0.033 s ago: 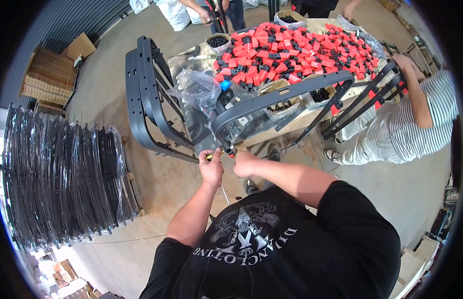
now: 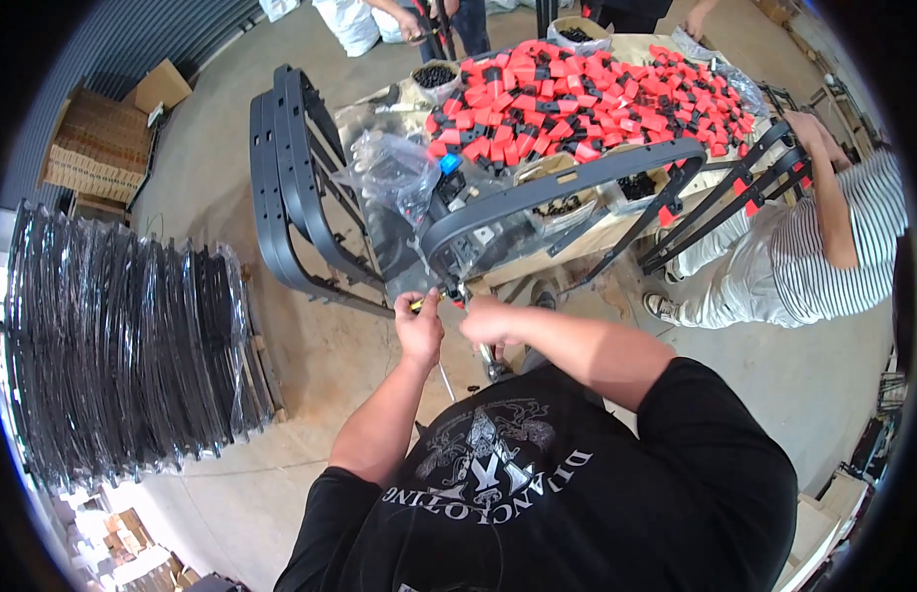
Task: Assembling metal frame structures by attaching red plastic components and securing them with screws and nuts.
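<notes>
A dark grey curved frame (image 2: 567, 187) rests with its near end at the table's front edge. My left hand (image 2: 419, 331) is closed round a tool with a yellow-and-black handle (image 2: 416, 306), right beside that end. A small red end piece (image 2: 458, 302) shows between my hands at the frame's foot. My right hand (image 2: 490, 322) grips a shiny metal wrench-like tool (image 2: 491, 361); its shaft sticks out below the fingers. The exact contact between tool and frame is too small to make out.
Red-and-black plastic parts (image 2: 577, 99) are heaped on the table, with tubs of small black pieces (image 2: 436, 77) around them. More curved frames (image 2: 281, 187) lean at its left. A co-worker in a striped shirt (image 2: 839, 227) holds frames at right. Wrapped black frames (image 2: 133, 345) stand left.
My right hand has turned slightly, and the metal tool's shaft now shows below it. My left hand stays in nearly the same place.
</notes>
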